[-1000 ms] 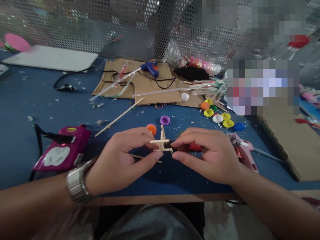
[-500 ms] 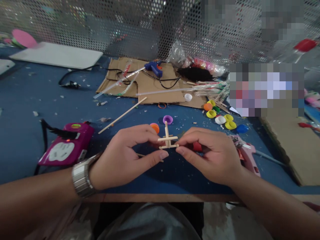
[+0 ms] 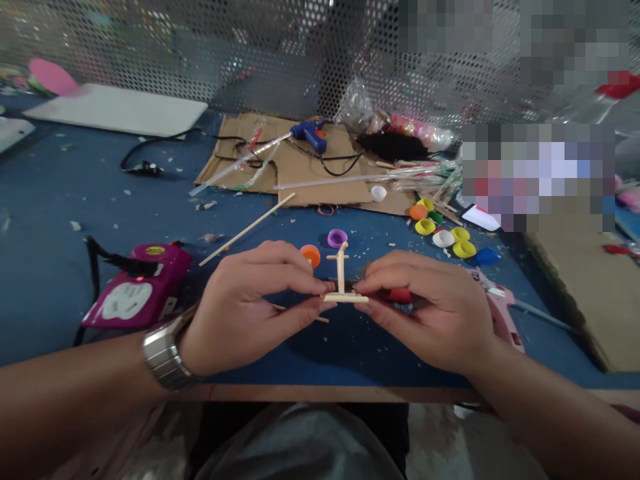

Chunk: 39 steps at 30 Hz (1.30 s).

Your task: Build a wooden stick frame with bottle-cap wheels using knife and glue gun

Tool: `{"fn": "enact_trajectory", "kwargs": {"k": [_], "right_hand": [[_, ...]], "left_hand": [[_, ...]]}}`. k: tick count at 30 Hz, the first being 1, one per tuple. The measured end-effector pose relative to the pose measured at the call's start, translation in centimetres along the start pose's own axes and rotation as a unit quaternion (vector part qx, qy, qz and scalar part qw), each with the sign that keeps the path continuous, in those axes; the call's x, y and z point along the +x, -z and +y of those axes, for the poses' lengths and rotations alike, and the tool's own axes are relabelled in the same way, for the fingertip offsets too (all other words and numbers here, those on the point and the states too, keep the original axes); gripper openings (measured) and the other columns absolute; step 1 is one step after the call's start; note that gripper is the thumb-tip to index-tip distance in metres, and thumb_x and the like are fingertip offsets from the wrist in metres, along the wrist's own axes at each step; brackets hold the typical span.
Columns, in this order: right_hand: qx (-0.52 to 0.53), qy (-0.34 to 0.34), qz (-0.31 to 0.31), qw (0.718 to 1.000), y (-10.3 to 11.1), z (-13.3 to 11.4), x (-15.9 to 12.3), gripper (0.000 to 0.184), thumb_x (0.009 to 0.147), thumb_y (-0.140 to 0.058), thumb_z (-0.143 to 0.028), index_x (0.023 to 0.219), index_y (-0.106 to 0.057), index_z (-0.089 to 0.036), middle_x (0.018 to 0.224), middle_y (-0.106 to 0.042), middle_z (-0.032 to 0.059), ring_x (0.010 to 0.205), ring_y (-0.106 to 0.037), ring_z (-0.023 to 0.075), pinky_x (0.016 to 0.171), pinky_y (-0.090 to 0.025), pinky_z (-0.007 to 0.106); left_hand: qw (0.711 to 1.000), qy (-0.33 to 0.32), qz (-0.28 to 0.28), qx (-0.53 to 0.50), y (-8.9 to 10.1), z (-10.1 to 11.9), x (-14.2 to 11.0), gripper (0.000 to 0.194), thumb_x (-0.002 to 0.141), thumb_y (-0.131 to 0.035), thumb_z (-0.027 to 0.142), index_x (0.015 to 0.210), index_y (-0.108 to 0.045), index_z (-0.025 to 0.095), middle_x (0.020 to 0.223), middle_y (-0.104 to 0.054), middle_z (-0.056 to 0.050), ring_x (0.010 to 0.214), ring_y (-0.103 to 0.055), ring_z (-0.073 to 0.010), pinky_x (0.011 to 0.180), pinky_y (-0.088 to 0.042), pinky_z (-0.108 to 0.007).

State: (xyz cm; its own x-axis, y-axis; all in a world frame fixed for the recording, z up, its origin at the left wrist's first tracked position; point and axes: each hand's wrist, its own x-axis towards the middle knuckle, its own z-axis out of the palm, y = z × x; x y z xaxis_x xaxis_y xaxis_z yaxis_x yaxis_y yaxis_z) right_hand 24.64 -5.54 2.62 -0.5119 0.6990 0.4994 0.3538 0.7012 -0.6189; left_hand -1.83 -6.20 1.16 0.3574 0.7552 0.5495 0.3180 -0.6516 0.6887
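Observation:
A small frame of joined wooden sticks is held up between my two hands, over the front of the blue table. One upright stick rises from its lower crosspiece, and a shorter stick crosses near the top. My left hand pinches the left end of the crosspiece between thumb and fingers. At the right end, my right hand pinches it the same way. Beyond the frame lie an orange bottle cap and a purple cap. Part of a red cap shows behind my right fingers.
A magenta power strip is left of my hands, a long wooden stick behind them. A blue glue gun rests on cardboard. A pink glue gun, several caps and more cardboard lie to the right.
The stick frame has been tilted between my fingers, so its upright now shows more plainly and the crosspiece sits lower. My fingertips have moved slightly. Both hands keep hold.

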Motion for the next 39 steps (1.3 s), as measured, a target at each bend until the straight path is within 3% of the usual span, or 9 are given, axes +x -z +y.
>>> {"fn": "enact_trajectory", "kwargs": {"k": [5,11,22,29,35,39], "right_hand": [[-0.014,0.013,-0.013,1.0,0.18,-0.12,0.11,0.009,0.102,-0.078,-0.02,0.104,-0.082,-0.028,0.094,-0.088,0.0044,0.083,-0.084,0.0201,0.076,-0.068,0.03],[-0.015,0.027,-0.003,1.0,0.04,-0.1,0.05,0.01,0.103,-0.077,-0.016,0.103,-0.082,-0.025,0.096,-0.089,0.0049,0.087,-0.085,0.018,0.082,-0.069,0.026],[0.005,0.02,-0.005,1.0,-0.02,-0.07,-0.02,0.014,0.103,-0.078,-0.013,0.1,-0.084,-0.025,0.093,-0.089,0.0036,0.084,-0.086,0.0178,0.078,-0.07,0.025],[-0.001,0.046,0.004,0.999,-0.13,0.22,-0.02,0.011,0.101,-0.079,-0.009,0.1,-0.084,-0.019,0.092,-0.089,0.0051,0.085,-0.085,0.0138,0.082,-0.067,0.018],[-0.015,0.059,0.005,0.998,0.22,0.01,0.2,0.003,0.102,-0.082,-0.014,0.102,-0.085,-0.015,0.092,-0.089,0.007,0.087,-0.085,0.0128,0.085,-0.064,0.015],[-0.014,0.056,0.005,0.998,0.24,0.23,0.15,0.009,0.099,-0.088,-0.02,0.104,-0.085,-0.013,0.094,-0.088,0.0084,0.086,-0.084,0.0141,0.084,-0.065,0.018]], "left_hand": [[0.999,-0.033,-0.002,0.011,0.04,-0.21,-0.12,0.017,0.09,-0.087,0.011,0.097,-0.086,0.026,0.095,-0.085,-0.003,0.087,-0.08,-0.0183,0.086,-0.066,-0.032],[1.0,-0.028,-0.005,0.003,-0.01,-0.17,-0.23,0.017,0.09,-0.087,0.009,0.097,-0.086,0.025,0.096,-0.086,-0.003,0.089,-0.08,-0.0181,0.087,-0.066,-0.031],[0.999,-0.039,-0.026,0.014,-0.02,-0.2,-0.21,0.016,0.093,-0.085,0.009,0.099,-0.086,0.024,0.097,-0.086,-0.005,0.089,-0.081,-0.0195,0.089,-0.066,-0.034],[0.997,-0.075,-0.017,0.017,-0.13,-0.7,-0.33,0.016,0.092,-0.085,0.007,0.102,-0.085,0.019,0.098,-0.086,-0.006,0.09,-0.081,-0.0185,0.09,-0.065,-0.032],[0.997,-0.071,0.0,0.006,-0.02,-0.42,-0.23,0.016,0.091,-0.086,0.008,0.098,-0.083,0.022,0.096,-0.085,-0.004,0.088,-0.08,-0.0182,0.088,-0.066,-0.032],[0.998,-0.061,0.002,0.004,0.0,-0.4,-0.24,0.018,0.089,-0.086,0.008,0.099,-0.084,0.022,0.094,-0.084,-0.003,0.088,-0.08,-0.018,0.087,-0.066,-0.032]]}}
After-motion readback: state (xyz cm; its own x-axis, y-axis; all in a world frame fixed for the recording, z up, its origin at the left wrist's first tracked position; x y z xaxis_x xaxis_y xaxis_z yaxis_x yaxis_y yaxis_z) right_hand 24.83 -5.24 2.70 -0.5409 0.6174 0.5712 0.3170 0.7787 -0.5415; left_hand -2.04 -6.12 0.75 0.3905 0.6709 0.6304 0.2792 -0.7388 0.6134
